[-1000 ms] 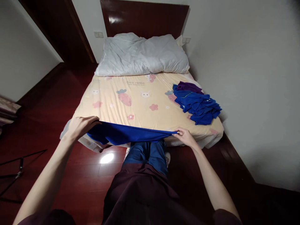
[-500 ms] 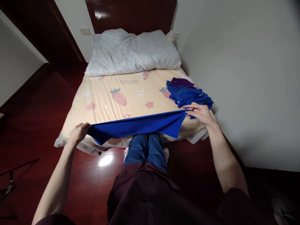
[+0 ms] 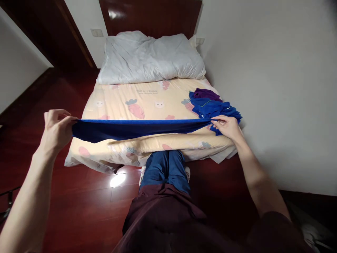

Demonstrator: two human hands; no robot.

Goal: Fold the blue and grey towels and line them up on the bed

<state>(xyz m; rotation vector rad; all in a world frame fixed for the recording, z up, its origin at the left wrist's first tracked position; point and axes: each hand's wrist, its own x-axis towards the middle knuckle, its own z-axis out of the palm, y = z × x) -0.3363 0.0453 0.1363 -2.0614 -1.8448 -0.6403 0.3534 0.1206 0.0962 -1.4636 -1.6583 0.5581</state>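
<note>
Currently, head view: blue cloth (image 3: 131,129) stretched above near half of bed (image 3: 116,105), around mid-view. Long axis runs 9 to 3 o'clock, nearly level; stitched edge faces 12, loose fabric sags toward 6. Left hand (image 3: 55,128) at 9, fingers clamped on one end; right hand (image 3: 228,127) at 3, fingers pinching other end, near crumpled fabric pile (image 3: 218,107) at 2. White duvet (image 3: 150,59) at 12. Step in hand, seemingly: spreading cloth by edge. Next move probably calls for even tension, both ends gripped.

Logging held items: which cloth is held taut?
The blue cloth stretched between the left hand and right hand; the heaped blue cloth and purple cloth lie crumpled on the bed.
</note>
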